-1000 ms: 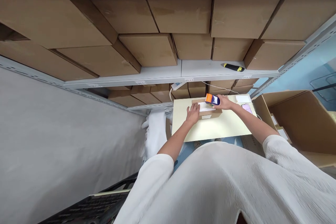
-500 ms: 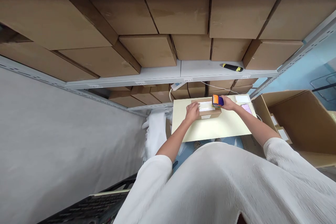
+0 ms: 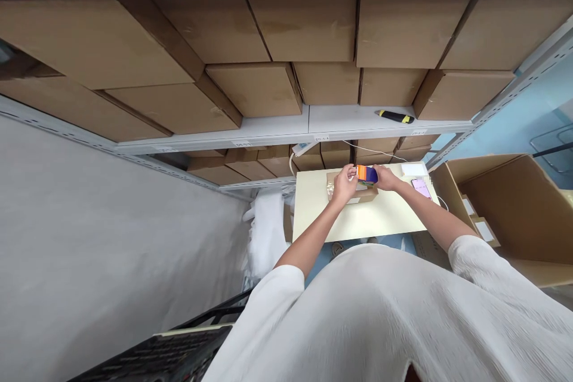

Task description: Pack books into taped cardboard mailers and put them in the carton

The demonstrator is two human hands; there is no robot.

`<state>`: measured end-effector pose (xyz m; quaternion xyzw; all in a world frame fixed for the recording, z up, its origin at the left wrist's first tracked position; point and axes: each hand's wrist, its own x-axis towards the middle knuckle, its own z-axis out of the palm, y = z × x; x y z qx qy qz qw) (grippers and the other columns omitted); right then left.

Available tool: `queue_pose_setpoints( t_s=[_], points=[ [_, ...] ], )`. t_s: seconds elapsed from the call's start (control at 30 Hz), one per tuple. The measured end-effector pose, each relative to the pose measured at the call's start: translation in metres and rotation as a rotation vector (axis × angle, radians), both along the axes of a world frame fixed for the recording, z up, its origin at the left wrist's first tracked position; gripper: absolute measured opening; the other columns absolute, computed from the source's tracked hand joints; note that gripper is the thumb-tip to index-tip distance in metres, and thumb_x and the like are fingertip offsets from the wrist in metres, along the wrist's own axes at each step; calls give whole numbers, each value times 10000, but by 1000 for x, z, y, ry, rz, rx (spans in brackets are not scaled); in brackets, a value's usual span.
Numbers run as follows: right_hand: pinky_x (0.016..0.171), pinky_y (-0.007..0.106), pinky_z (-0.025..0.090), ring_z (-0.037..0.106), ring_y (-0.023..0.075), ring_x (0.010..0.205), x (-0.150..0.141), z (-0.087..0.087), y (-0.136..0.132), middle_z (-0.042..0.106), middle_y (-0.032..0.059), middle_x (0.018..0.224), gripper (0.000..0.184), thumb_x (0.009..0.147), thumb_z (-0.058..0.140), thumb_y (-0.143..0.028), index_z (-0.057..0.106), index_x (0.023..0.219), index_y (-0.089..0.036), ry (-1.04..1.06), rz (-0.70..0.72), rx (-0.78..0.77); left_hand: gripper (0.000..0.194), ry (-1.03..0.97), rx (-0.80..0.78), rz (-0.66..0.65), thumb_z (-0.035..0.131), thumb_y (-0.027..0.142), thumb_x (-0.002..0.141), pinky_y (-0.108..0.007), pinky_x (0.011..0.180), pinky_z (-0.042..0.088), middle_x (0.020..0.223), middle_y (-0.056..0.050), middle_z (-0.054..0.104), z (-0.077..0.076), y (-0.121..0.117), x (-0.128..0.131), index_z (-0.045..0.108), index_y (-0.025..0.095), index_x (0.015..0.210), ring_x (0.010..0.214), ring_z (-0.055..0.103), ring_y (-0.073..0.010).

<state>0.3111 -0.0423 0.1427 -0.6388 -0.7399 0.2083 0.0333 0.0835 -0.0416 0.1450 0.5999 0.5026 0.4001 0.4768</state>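
A small brown carton (image 3: 367,196) lies on the pale yellow table, with shiny clear tape (image 3: 330,187) at its left end. Above its right part, my right hand (image 3: 385,178) grips an orange and purple tape dispenser (image 3: 367,174) from the right side. My left hand (image 3: 345,184) is at the dispenser's left end, over the carton, its fingers drawn together. Whatever lies between those fingertips is too small to make out. Both hands and the dispenser hide much of the carton's top.
A phone (image 3: 421,187) and a white pad (image 3: 413,169) lie on the table (image 3: 358,224). To the right stands a large open carton (image 3: 510,209). A black and yellow cutter (image 3: 396,116) rests on the shelf (image 3: 277,125) among stacked brown boxes (image 3: 255,89). White wrapping (image 3: 264,233) hangs left.
My left hand has moved right from the carton's left part to the dispenser, uncovering shiny tape at the left end. The dispenser has shifted slightly left and turned in my right hand.
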Motion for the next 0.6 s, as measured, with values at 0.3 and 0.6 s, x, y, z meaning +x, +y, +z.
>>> queue_pose_setpoints(
  t_s=[0.3, 0.6],
  points=[
    [905, 370, 493, 708, 331, 1081, -4, 6, -3, 777, 149, 1212, 414, 912, 796, -390, 609, 1231, -204, -55, 14, -1, 369, -111, -65, 120, 759, 95, 930, -420, 1053, 624, 1121, -91, 828, -2, -3, -2, 686, 217, 1271, 1057, 798, -228],
    [984, 396, 478, 695, 336, 1134, -14, 17, -8, 769, 138, 1227, 375, 905, 755, -311, 619, 1240, -209, -66, 51, -13, 521, -195, -209, 325, 791, 73, 842, -383, 945, 592, 941, -21, 788, -32, 8, -12, 624, 227, 1311, 903, 772, -205]
  ],
)
